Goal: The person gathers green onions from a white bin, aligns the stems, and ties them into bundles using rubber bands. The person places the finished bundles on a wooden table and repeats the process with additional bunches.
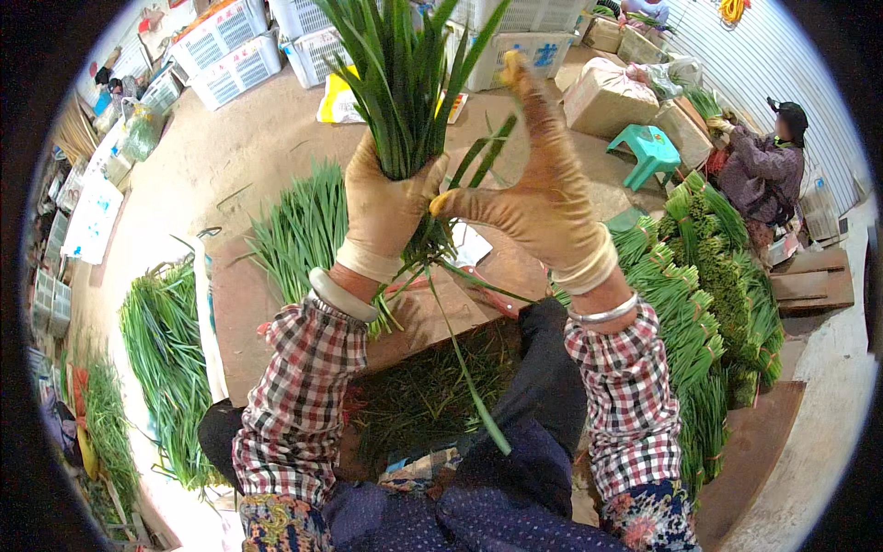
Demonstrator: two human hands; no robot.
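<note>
My left hand, in a tan-stained glove, grips an upright bunch of long flat green leaves, which look like garlic chives. Beside it, my right hand, also gloved, has its thumb and fingers spread wide. The right thumb tip is close to the bunch's lower end; whether it touches is unclear. Several loose leaves jut out between the hands, and one long leaf dangles toward my lap. Below lies a brown board bearing loose leaves, a white card and a red-handled cutting tool, partly covered.
Banded green bundles are heaped at my right, and loose long leaves at my left. Trimmings lie below the board. Farther off are a turquoise stool, a seated person handling greens, and stacked white crates.
</note>
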